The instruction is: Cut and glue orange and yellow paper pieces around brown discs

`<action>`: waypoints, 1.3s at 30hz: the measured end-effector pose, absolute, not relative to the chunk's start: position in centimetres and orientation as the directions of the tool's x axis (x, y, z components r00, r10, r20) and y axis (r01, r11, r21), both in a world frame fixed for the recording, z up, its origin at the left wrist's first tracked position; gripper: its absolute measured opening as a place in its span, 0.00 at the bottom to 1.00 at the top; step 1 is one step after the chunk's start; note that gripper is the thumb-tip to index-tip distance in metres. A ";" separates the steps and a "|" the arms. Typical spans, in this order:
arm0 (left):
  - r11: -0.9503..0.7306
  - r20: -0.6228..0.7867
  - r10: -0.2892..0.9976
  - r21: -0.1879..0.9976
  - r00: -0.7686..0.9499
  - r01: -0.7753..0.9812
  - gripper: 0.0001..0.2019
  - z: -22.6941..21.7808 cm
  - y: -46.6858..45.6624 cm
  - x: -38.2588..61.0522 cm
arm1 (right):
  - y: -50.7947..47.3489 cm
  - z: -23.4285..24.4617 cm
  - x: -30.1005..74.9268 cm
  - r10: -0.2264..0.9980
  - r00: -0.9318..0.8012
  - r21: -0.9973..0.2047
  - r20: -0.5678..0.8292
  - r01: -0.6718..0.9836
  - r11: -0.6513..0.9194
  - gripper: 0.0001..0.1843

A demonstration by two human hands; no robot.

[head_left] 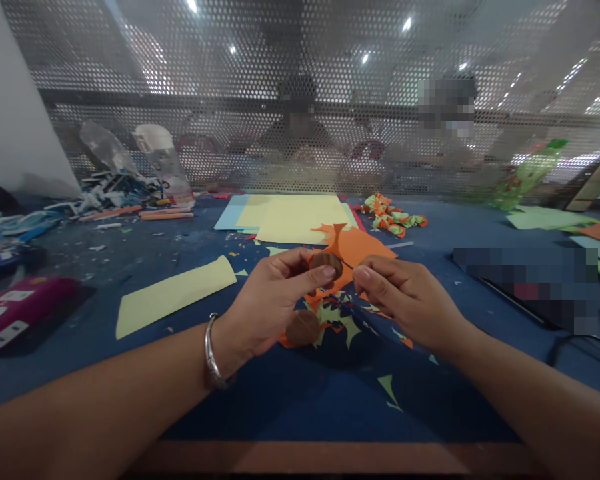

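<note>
My left hand is closed around a brown round disc, with the thumb pressed on its face. My right hand pinches a thin dark strand that reaches toward the disc; the fingers hide its end. Another brown disc, with orange showing under its edge, lies on the table just below the left hand. Behind both hands is a cut sheet of orange paper. Pale green paper scraps are scattered below and between the hands.
Stacked pale yellow sheets lie ahead, beside crumpled orange and green paper. A yellow-green strip and a magenta case are left. Bottles stand at the back; a dark, partly blurred device lies right. People sit beyond the perforated screen.
</note>
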State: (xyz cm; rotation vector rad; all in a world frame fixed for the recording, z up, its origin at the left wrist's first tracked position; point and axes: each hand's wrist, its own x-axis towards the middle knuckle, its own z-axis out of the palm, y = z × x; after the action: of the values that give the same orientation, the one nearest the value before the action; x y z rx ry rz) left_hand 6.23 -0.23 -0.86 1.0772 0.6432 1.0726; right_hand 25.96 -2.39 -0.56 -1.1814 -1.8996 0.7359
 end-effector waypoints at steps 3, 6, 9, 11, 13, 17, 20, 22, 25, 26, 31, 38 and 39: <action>0.060 0.089 0.920 0.931 0.381 -0.361 0.05 -0.9 -0.2 6.1 | -2.3 -0.5 26.0 0.908 -0.283 -0.773 0.309 0.481 0.414 0.26; 0.045 0.094 0.920 0.939 0.381 -0.342 0.06 -1.1 -0.2 5.9 | -2.3 -0.5 26.0 0.909 -0.278 -0.767 0.311 0.491 0.412 0.26; 0.038 0.099 0.919 0.941 0.381 -0.335 0.05 -1.1 -0.1 5.9 | -2.3 -0.5 26.1 0.910 -0.277 -0.766 0.310 0.494 0.411 0.26; 0.040 0.097 0.919 0.941 0.382 -0.336 0.05 -1.0 0.0 6.0 | -2.3 -0.5 26.1 0.909 -0.281 -0.765 0.307 0.496 0.411 0.26; 0.052 0.084 0.919 0.942 0.384 -0.331 0.05 -0.9 0.0 6.0 | -2.2 -0.5 26.1 0.908 -0.285 -0.767 0.306 0.492 0.412 0.26; 0.091 0.046 0.912 0.947 0.407 -0.309 0.05 -0.7 0.0 5.9 | -2.1 -0.4 26.1 0.909 -0.281 -0.771 0.309 0.486 0.412 0.26; 0.120 0.022 0.905 0.945 0.424 -0.306 0.05 -0.7 -0.1 5.8 | -2.2 -0.4 26.1 0.909 -0.282 -0.765 0.308 0.495 0.413 0.26; 0.130 0.021 0.901 0.940 0.434 -0.316 0.04 -0.8 0.0 5.8 | -2.2 -0.4 26.1 0.910 -0.285 -0.770 0.300 0.491 0.408 0.26; 0.133 0.034 0.891 0.934 0.452 -0.333 0.04 -0.8 0.1 5.9 | -2.2 -0.5 26.2 0.915 -0.287 -0.794 0.283 0.465 0.391 0.26; 0.133 0.037 0.888 0.933 0.457 -0.335 0.04 -0.9 0.2 5.9 | -2.2 -0.5 26.2 0.917 -0.287 -0.804 0.276 0.454 0.384 0.26; 0.128 0.034 0.885 0.941 0.464 -0.313 0.05 -0.8 0.2 5.8 | -2.0 -0.9 26.4 0.928 -0.277 -0.839 0.249 0.417 0.349 0.26; 0.044 0.093 0.914 0.945 0.396 -0.324 0.06 -0.6 0.4 5.9 | -1.8 -0.9 26.3 0.943 -0.236 -0.858 0.233 0.407 0.313 0.27; 0.056 0.075 0.917 0.948 0.392 -0.312 0.06 -0.6 0.4 5.9 | -1.9 -0.9 26.3 0.945 -0.231 -0.864 0.229 0.399 0.307 0.27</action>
State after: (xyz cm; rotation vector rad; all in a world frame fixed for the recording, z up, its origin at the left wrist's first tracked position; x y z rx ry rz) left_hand 5.90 0.42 -0.64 1.1464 0.6741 1.0484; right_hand 26.30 -1.86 -0.92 -1.2088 -1.7861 0.8738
